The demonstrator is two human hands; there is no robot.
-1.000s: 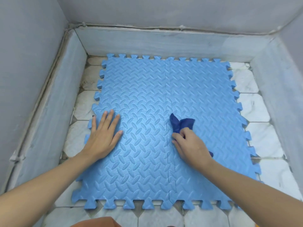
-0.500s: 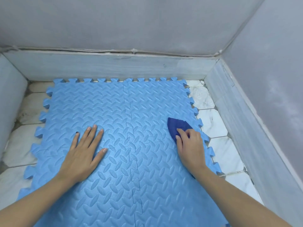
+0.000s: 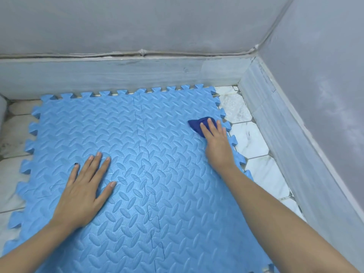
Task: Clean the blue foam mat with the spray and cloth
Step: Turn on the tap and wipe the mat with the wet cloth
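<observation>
The blue foam mat (image 3: 122, 134), made of interlocking tiles with a raised leaf pattern, covers most of the floor. My right hand (image 3: 216, 142) presses a dark blue cloth (image 3: 196, 125) onto the mat close to its far right edge, fingers lying over the cloth. My left hand (image 3: 84, 192) rests flat on the mat's left half, palm down and fingers spread, holding nothing. No spray bottle is in view.
White marble floor tiles (image 3: 254, 138) show along the right of the mat and at the left (image 3: 13, 142). A low grey skirting and wall (image 3: 118, 73) close the far side, and another wall (image 3: 315, 115) runs down the right.
My right hand has slid the cloth from the mat's middle toward the far right edge. The view has turned right. My left hand stays flat on the mat.
</observation>
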